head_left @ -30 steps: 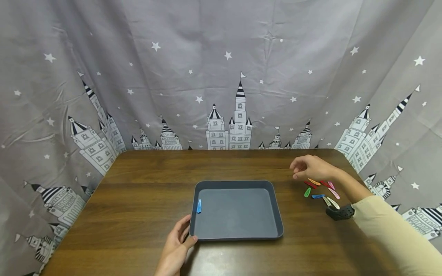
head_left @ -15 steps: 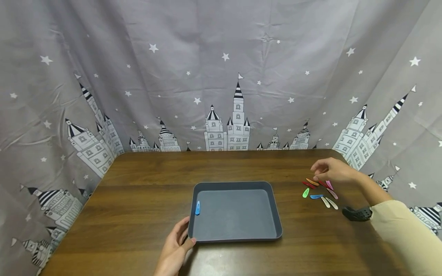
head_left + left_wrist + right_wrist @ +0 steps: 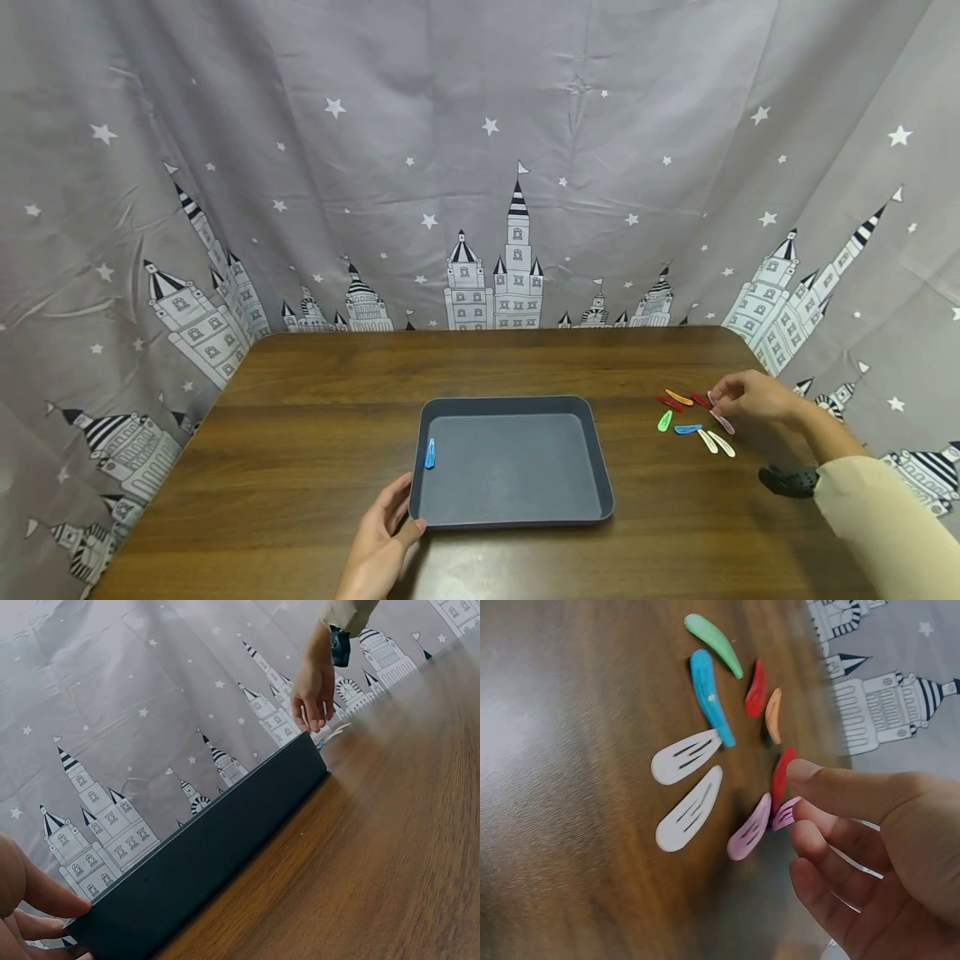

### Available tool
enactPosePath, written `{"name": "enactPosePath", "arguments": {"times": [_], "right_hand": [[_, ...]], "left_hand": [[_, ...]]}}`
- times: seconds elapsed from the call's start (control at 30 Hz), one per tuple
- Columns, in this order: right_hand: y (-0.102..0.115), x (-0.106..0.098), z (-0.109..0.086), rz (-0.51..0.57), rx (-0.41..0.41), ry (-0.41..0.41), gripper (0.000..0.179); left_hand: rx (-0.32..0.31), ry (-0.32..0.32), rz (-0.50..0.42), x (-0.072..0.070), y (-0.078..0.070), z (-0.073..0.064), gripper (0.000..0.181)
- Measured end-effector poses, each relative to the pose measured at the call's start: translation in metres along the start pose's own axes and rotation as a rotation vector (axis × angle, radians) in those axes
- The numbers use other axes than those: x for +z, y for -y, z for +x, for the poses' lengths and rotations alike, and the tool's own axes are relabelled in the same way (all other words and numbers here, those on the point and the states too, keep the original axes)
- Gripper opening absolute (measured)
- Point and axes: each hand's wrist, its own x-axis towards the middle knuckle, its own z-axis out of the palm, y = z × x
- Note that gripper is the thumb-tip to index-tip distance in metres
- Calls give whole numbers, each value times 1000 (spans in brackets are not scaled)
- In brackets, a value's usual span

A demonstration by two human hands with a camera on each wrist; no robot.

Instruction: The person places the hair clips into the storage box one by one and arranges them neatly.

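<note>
Wood surface (image 3: 322, 417), grey curtain (image 3: 450, 100) behind. Left grip (image 3: 384, 533) clasps tray (image 3: 517, 467). Right grip (image 3: 756, 397) at clips (image 3: 748, 831); hold cannot be told.

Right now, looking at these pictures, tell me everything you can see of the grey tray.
The grey tray is a shallow rectangle with rounded corners, a flat floor and low walls, the outside looking darker in the left wrist view. It has a smooth finish; whether it is metal or plastic I can't tell. It sits upright on the wooden table, long sides running left to right. A blue hair clip lies inside by the left wall. The left hand grips its near left corner.
</note>
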Motion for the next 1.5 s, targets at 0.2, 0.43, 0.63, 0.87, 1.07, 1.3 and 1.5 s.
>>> {"name": "enactPosePath", "arguments": {"times": [0.2, 0.43, 0.63, 0.87, 1.07, 1.3, 1.5], "right_hand": [[-7, 9, -7, -33, 29, -21, 17], [-17, 15, -7, -109, 43, -75, 12], [-19, 18, -5, -150, 34, -102, 10], [-19, 18, -6, -150, 32, -89, 7], [-18, 17, -6, -178, 3, -101, 11], [-14, 15, -8, -141, -9, -91, 12], [-12, 12, -6, 18, -44, -30, 16]], "left_hand": [[18, 5, 38, -1, 1, 0, 67], [19, -4, 24, 1, 0, -1, 66], [22, -4, 13, 1, 0, -2, 66], [28, -1, 8, 1, 0, -2, 66], [20, -2, 12, 0, 0, -2, 67], [18, 2, 24, -1, 0, -2, 67], [15, 3, 33, -2, 0, -1, 67]]}}
